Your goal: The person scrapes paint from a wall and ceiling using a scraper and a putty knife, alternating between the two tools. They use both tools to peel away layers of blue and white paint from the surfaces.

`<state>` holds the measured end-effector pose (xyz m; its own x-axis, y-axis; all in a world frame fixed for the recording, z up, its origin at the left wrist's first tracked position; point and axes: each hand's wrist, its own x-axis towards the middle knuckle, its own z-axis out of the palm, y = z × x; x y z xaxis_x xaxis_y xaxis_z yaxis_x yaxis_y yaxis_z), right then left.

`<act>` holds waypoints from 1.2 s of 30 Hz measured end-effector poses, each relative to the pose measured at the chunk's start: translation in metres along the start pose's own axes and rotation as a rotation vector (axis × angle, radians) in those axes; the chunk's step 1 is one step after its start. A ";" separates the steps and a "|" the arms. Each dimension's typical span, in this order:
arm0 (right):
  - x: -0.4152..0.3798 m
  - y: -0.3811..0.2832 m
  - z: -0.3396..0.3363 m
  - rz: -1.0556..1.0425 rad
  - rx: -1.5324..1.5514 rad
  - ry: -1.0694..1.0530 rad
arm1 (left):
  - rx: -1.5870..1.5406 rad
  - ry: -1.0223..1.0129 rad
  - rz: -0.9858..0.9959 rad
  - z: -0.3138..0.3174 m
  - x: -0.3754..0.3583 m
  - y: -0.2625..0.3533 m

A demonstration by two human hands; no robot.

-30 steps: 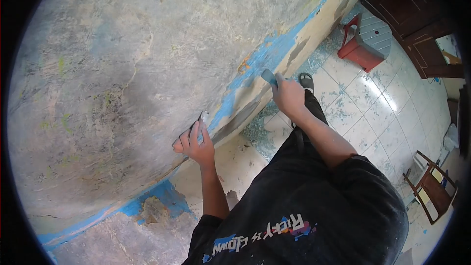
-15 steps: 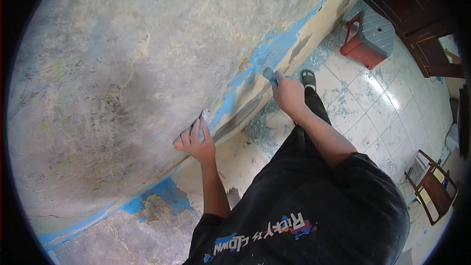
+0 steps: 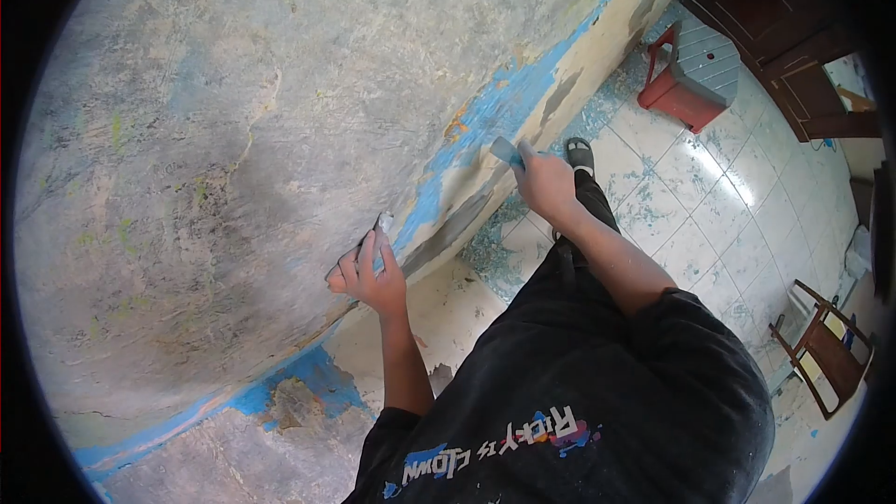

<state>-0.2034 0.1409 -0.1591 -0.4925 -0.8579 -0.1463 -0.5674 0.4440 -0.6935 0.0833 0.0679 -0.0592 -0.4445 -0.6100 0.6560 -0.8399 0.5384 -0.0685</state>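
Now, we're clasping a scraper [image 3: 505,150] in our right hand [image 3: 547,185], a small object [image 3: 385,222] in our left hand [image 3: 375,277], beside a paint-patched wall [image 3: 299,145].

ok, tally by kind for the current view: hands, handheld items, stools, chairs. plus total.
Hands: 2 (left hand, right hand)
Handheld items: 2 (scraper in the right; partly hidden tool in the left)
Stools: 1 (red-and-grey stool)
Chairs: 1 (brown chair, as it appears)
Total: 6
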 end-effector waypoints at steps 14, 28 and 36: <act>0.004 -0.008 0.014 0.024 -0.045 0.023 | 0.007 -0.075 0.002 -0.006 -0.003 -0.004; 0.015 0.009 0.024 0.043 0.014 0.035 | 0.007 -0.073 0.010 0.001 -0.005 -0.007; 0.000 0.004 0.010 0.039 0.044 0.010 | -0.003 -0.072 0.012 -0.001 -0.003 -0.005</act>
<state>-0.1989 0.1404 -0.1682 -0.5206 -0.8373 -0.1671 -0.5177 0.4653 -0.7180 0.0890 0.0678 -0.0604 -0.4763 -0.6436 0.5991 -0.8332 0.5480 -0.0736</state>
